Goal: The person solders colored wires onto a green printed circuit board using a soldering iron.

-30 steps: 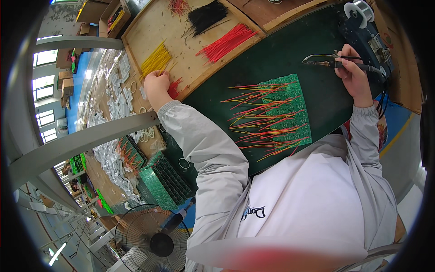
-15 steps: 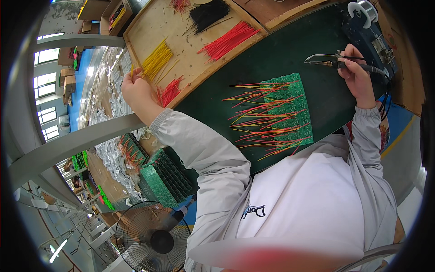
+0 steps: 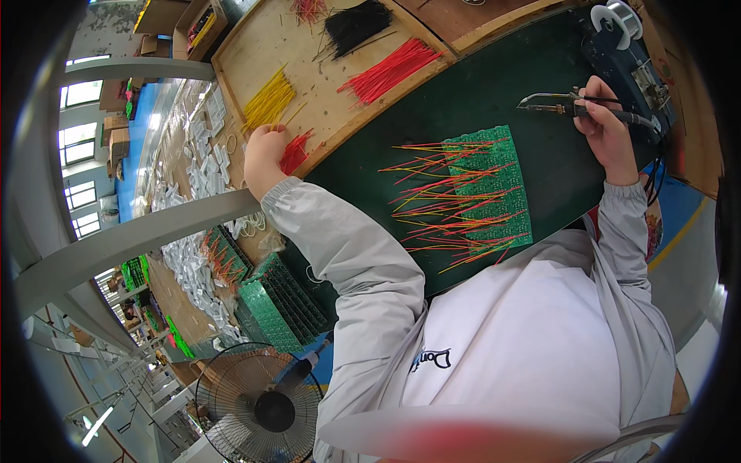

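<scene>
At the near left corner of the wooden tray, my left hand (image 3: 265,160) is closed, its fingertips partly hidden. It lies between a bundle of yellow wires (image 3: 270,99) and a small pile of short red wires (image 3: 295,152). My right hand (image 3: 607,137) grips a soldering iron (image 3: 631,117) together with metal tweezers (image 3: 544,98), their tips pointing left above the dark green mat. Below those tips lies a green circuit board (image 3: 505,185). Rows of red and yellow wires (image 3: 432,193) stick out from it toward the left.
The wooden tray (image 3: 309,85) also holds black wires (image 3: 356,27) and longer red wires (image 3: 394,69). A solder spool (image 3: 617,23) stands at the far right. Stacked circuit boards (image 3: 278,305) and a fan (image 3: 262,405) are at lower left. A grey metal bar (image 3: 154,231) crosses beside my left arm.
My left hand has moved right and nearer along the tray's edge, from the yellow wires toward the short red ones. My right hand and the board stay nearly still.
</scene>
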### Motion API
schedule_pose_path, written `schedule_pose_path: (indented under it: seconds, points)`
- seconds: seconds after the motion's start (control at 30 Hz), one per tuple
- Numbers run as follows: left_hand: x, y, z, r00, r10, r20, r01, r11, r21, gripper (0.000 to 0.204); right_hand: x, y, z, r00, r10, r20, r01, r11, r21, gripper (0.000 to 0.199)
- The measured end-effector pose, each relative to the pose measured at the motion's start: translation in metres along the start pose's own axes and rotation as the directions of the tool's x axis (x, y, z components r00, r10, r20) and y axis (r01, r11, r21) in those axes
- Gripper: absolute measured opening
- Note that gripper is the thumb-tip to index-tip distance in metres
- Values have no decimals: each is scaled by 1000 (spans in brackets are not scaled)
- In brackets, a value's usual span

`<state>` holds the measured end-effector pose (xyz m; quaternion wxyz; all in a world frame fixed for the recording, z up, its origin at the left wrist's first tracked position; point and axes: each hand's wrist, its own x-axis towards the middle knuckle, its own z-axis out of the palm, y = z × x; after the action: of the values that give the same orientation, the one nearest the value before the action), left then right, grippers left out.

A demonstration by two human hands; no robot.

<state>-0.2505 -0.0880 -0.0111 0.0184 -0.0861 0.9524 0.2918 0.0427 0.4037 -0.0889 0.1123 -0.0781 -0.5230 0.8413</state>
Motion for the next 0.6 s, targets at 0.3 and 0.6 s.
schedule_pose_path:
  seconds: [0.3, 0.6]
  points:
    - [0, 2, 1, 998, 12, -59, -18, 994, -106, 27, 0, -1, -1, 1000, 14, 9, -14, 1000, 8, 16]
    - [-2, 9, -2, 992, 19, -121, -45, 976, -211, 28, 0, -1, 2, 1000, 12, 3, -12, 1000, -3, 16]
